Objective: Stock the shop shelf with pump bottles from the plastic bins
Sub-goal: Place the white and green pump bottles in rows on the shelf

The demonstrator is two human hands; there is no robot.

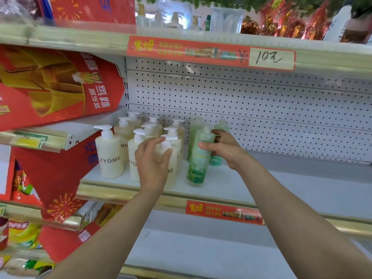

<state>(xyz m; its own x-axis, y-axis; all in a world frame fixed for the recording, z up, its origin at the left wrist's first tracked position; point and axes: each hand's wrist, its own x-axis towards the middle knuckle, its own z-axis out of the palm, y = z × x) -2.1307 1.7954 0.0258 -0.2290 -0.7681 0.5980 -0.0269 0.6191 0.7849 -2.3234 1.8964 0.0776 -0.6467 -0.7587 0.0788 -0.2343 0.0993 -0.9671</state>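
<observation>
The right hand point(222, 149), arm stretched forward, gripped the green bottle point(198, 158), which leaned slightly, top rearward. Left of it, the left hand point(154, 158) cupped a cream pump bottle point(171, 168), fingers curled loosely.

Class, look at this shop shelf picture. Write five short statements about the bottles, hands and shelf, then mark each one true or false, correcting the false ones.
1. The right hand grips a tall green clear-plastic bottle. True.
2. The left hand rests on a cream pump bottle with a white pump. True.
3. The cream bottles stand right of the green ones. False: they stand left.
4. The white shelf is full to its right end. False: its right part is bare.
5. The handwritten price tag hangs below the bottles. False: it is on the shelf edge above.
</observation>
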